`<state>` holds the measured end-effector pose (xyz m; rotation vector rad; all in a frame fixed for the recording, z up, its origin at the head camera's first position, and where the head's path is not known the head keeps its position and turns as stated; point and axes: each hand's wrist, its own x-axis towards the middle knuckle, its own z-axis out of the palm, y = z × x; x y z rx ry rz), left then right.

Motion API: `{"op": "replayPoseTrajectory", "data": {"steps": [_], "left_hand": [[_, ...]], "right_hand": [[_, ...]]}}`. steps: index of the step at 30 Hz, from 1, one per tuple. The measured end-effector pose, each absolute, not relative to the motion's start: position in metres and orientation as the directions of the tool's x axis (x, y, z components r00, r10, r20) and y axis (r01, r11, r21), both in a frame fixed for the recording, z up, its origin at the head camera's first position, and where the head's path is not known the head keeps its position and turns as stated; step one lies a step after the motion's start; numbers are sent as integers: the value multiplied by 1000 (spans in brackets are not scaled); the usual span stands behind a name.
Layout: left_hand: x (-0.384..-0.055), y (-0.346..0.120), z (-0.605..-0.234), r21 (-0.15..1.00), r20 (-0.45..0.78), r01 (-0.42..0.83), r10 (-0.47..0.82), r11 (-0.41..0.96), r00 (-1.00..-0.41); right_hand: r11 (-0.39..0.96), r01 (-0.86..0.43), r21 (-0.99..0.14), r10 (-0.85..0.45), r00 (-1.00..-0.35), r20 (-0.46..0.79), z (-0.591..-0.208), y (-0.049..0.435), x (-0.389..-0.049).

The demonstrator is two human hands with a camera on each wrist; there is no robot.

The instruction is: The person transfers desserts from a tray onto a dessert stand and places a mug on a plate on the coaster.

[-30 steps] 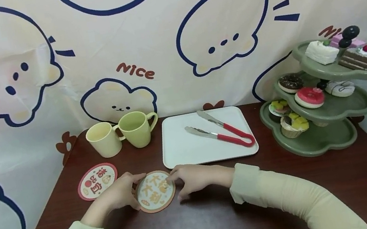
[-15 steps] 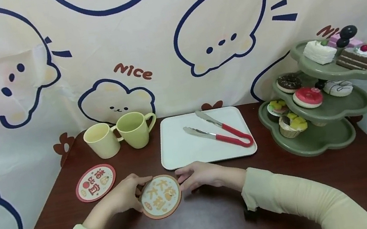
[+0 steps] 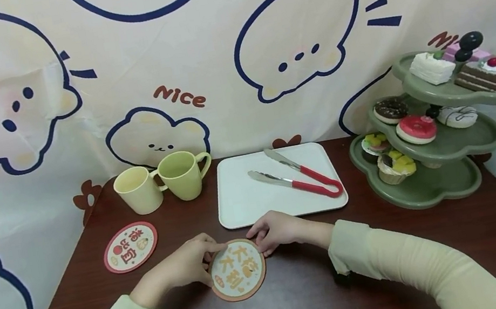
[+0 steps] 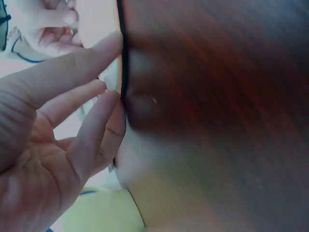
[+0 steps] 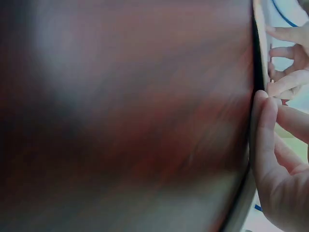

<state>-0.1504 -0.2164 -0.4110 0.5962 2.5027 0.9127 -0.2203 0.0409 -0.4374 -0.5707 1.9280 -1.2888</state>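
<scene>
A round coaster (image 3: 237,271) with an orange-brown rim and yellow lettering lies at the front middle of the dark table in the head view. My left hand (image 3: 191,265) grips its left edge, thumb low and index finger near the upper rim. At its upper right edge, my right hand (image 3: 276,232) pinches the rim with curled fingers. The left wrist view shows the left hand (image 4: 63,116) with its fingertips on the coaster's edge. In the right wrist view, the right hand (image 5: 285,159) has thumb and finger together at the rim.
A red-rimmed coaster (image 3: 130,247) lies to the left. Behind it stand a cream mug (image 3: 140,191) and a green mug (image 3: 183,176). Red-handled tongs (image 3: 304,184) rest on a white tray (image 3: 238,216). A green tiered stand (image 3: 460,184) holds toy cakes, donuts and cupcakes at right.
Both hands have moved right and slightly toward the front with the orange-brown-rimmed coaster between them. The mugs, tray, tongs and red-rimmed coaster stay put.
</scene>
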Motion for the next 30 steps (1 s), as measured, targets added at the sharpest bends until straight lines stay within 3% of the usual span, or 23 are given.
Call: {"op": "replayPoseTrajectory", "data": {"steps": [20,30], "left_hand": [[-148,-207,-410,620,-187,326,538,714,-822],[-141,-189,-409,583,-162,235,395,778,-904]], "right_hand": [[517,-207,-831,-704,-654,-275,-434,44,-216],[525,-204,-827,-697,-660,-280,-429,56,-217]]}}
